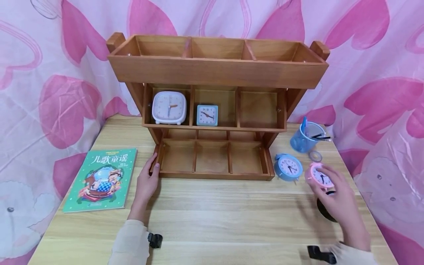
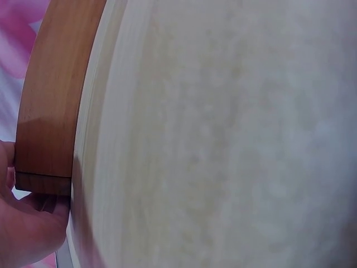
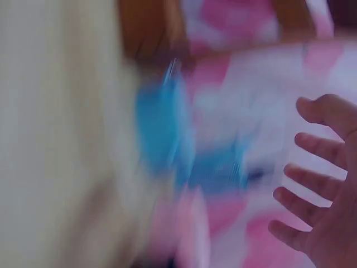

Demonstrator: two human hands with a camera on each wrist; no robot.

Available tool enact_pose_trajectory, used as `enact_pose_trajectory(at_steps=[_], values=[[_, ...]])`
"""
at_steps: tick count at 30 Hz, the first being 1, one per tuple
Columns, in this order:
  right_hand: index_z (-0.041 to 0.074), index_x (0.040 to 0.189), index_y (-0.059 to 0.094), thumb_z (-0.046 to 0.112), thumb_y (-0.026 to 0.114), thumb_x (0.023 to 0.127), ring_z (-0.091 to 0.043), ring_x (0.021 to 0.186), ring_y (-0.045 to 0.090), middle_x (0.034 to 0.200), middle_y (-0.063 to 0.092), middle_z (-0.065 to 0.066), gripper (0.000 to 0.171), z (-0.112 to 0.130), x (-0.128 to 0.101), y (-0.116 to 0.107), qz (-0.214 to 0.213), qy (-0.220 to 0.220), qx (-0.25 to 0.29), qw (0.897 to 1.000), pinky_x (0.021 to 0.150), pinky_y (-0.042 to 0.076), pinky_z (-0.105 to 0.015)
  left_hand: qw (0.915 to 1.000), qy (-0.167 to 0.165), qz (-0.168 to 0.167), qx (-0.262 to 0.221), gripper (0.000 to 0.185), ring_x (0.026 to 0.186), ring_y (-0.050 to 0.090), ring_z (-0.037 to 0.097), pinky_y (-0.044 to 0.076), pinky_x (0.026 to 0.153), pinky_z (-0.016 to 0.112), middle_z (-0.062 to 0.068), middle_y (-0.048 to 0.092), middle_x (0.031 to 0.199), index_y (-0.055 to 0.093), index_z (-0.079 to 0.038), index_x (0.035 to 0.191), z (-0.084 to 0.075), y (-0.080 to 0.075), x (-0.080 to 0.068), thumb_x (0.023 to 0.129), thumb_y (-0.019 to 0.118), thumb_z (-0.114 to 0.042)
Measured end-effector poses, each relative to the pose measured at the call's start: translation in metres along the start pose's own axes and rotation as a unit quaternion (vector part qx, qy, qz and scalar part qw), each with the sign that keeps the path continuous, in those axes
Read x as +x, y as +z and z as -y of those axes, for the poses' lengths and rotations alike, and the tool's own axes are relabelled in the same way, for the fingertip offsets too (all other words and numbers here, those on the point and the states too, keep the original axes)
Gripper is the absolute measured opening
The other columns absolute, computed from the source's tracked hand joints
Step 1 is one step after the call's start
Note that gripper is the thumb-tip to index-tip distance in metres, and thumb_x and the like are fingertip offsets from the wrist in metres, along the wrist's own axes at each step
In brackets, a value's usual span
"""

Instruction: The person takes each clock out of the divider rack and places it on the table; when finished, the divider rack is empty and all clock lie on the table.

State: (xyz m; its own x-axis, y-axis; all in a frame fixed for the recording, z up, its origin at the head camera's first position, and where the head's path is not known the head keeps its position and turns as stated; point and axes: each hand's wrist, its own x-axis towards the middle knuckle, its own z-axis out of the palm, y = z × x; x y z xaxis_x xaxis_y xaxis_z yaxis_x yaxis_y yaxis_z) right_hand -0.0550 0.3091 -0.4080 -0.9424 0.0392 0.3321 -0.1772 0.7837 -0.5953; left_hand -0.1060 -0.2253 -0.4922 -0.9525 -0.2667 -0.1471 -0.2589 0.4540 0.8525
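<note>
A three-tier wooden shelf (image 1: 216,73) stands on the table, each tier split into compartments. My left hand (image 1: 148,183) grips the lower left corner of its bottom tier; the left wrist view shows thumb and fingers (image 2: 53,206) around the wooden end. In the middle tier, a white alarm clock (image 1: 169,107) sits in the left compartment and a small square blue-rimmed clock (image 1: 207,115) in the centre one. Over at the right, my right hand (image 1: 341,195) is above a pink alarm clock (image 1: 319,175), its fingers spread in the right wrist view. A blue alarm clock (image 1: 289,167) stands beside the pink one.
A blue mesh pen holder (image 1: 303,140) stands at the back right, with a tape roll (image 1: 315,156) before it. Partly under my right hand is a black round object (image 1: 324,210). A green book (image 1: 101,180) lies at the left. Pink patterned cloth (image 1: 29,110) hangs behind.
</note>
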Motion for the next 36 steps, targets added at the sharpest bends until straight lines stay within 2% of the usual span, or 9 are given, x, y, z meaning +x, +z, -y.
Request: enact_pose_trajectory(at_steps=[3, 7, 10, 13, 15, 19, 25, 30, 36], values=[[0.007, 0.129, 0.061, 0.01, 0.076, 0.082, -0.033, 0.131, 0.043, 0.14, 0.05, -0.014, 0.049, 0.042, 0.03, 0.015, 0.008, -0.069, 0.025, 0.997, 0.108, 0.033, -0.049, 1.0, 0.0, 0.005, 0.0, 0.048, 0.146, 0.021, 0.032, 0.024, 0.115, 0.056, 0.006, 0.024, 0.159, 0.029, -0.036, 0.152, 0.001, 0.001, 0.001, 0.104, 0.038, -0.037], [0.012, 0.128, 0.063, 0.008, 0.076, 0.082, -0.025, 0.13, 0.046, 0.141, 0.052, -0.005, 0.048, 0.093, 0.068, 0.032, 0.014, -0.166, 0.053, 0.985, 0.106, 0.04, -0.034, 0.9999, 0.001, 0.013, -0.002, 0.049, 0.146, 0.02, 0.033, 0.023, 0.114, 0.057, 0.006, 0.022, 0.16, 0.028, -0.036, 0.152, -0.001, 0.003, 0.002, 0.104, 0.037, -0.037], [0.014, 0.127, 0.063, 0.01, 0.076, 0.082, -0.024, 0.127, 0.049, 0.14, 0.053, -0.003, 0.046, 0.127, 0.095, 0.044, 0.023, -0.226, 0.064, 0.972, 0.104, 0.044, -0.035, 0.9999, 0.0, 0.014, -0.003, 0.048, 0.146, 0.02, 0.033, 0.023, 0.115, 0.056, 0.006, 0.022, 0.16, 0.028, -0.036, 0.152, -0.001, 0.004, 0.002, 0.104, 0.037, -0.036], [0.012, 0.124, 0.065, 0.011, 0.075, 0.083, -0.024, 0.125, 0.051, 0.138, 0.054, -0.004, 0.041, 0.155, 0.12, 0.058, 0.034, -0.274, 0.077, 0.958, 0.103, 0.045, -0.045, 0.9999, -0.001, 0.015, 0.0, 0.048, 0.146, 0.021, 0.032, 0.024, 0.115, 0.055, 0.006, 0.023, 0.16, 0.028, -0.037, 0.152, -0.001, 0.005, 0.002, 0.105, 0.037, -0.036], [0.01, 0.121, 0.065, 0.012, 0.074, 0.084, -0.024, 0.124, 0.051, 0.136, 0.056, -0.005, 0.038, 0.169, 0.135, 0.069, 0.043, -0.298, 0.082, 0.95, 0.103, 0.044, -0.045, 0.9999, -0.002, 0.017, 0.0, 0.048, 0.146, 0.021, 0.032, 0.024, 0.114, 0.056, 0.006, 0.022, 0.16, 0.027, -0.037, 0.152, -0.001, 0.006, 0.001, 0.105, 0.036, -0.036], [0.009, 0.122, 0.064, 0.019, 0.071, 0.088, -0.025, 0.128, 0.047, 0.137, 0.055, -0.006, 0.036, 0.186, 0.162, 0.09, 0.08, -0.306, 0.052, 0.947, 0.109, 0.034, -0.049, 0.9999, -0.001, 0.015, -0.001, 0.048, 0.145, 0.022, 0.032, 0.025, 0.114, 0.056, 0.006, 0.023, 0.16, 0.028, -0.038, 0.152, 0.0, 0.006, 0.0, 0.104, 0.037, -0.036], [0.015, 0.135, 0.054, 0.034, 0.062, 0.092, -0.026, 0.138, 0.031, 0.146, 0.044, -0.004, 0.047, 0.195, 0.179, 0.114, 0.158, -0.255, -0.04, 0.953, 0.108, 0.016, -0.063, 0.9999, -0.002, 0.013, 0.0, 0.048, 0.145, 0.022, 0.032, 0.024, 0.114, 0.056, 0.007, 0.024, 0.159, 0.029, -0.037, 0.152, 0.003, 0.007, -0.002, 0.104, 0.037, -0.036], [0.018, 0.137, 0.054, 0.039, 0.059, 0.093, -0.025, 0.132, 0.033, 0.142, 0.05, -0.004, 0.049, 0.198, 0.182, 0.123, 0.15, -0.258, -0.075, 0.951, 0.105, 0.019, -0.062, 0.9999, -0.007, 0.008, -0.003, 0.048, 0.145, 0.022, 0.032, 0.024, 0.114, 0.056, 0.006, 0.023, 0.16, 0.028, -0.039, 0.151, 0.003, 0.006, -0.002, 0.104, 0.036, -0.038], [0.019, 0.135, 0.056, 0.038, 0.061, 0.092, -0.025, 0.129, 0.037, 0.137, 0.055, -0.003, 0.047, 0.2, 0.184, 0.125, 0.132, -0.27, -0.063, 0.952, 0.106, 0.02, -0.06, 1.0, -0.005, 0.001, -0.003, 0.048, 0.146, 0.022, 0.032, 0.024, 0.114, 0.056, 0.005, 0.023, 0.16, 0.028, -0.039, 0.151, 0.003, 0.003, 0.0, 0.104, 0.036, -0.039]])
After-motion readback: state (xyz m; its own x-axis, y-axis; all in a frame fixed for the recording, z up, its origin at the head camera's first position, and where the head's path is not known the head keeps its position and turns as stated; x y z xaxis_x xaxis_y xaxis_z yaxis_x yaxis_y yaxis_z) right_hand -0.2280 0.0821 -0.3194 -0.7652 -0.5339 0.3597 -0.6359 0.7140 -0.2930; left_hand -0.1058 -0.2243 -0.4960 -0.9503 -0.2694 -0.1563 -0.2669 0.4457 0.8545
